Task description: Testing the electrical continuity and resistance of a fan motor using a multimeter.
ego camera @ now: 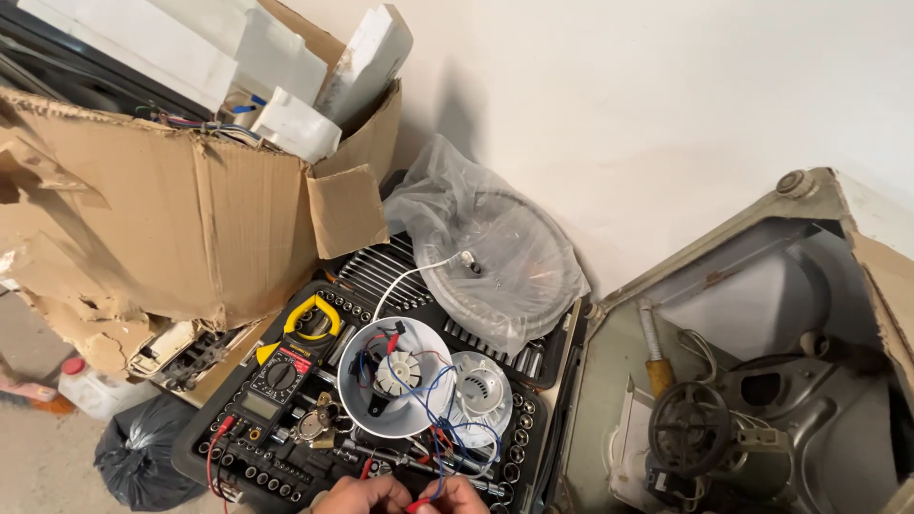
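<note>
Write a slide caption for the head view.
Two hands, left hand and right hand, pinch coloured wires above an open socket set, beside a multimeter.

Both hands (pixel 400 497) are cut off by the bottom edge, grip unclear.

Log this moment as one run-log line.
left hand: pinching wires | right hand: on red and blue wires | nearby: white motor housing, multimeter, open socket set case

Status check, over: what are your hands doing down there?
Left hand, right hand pinching red and blue wires. Wires run from white motor housing. Multimeter alongside.
</note>
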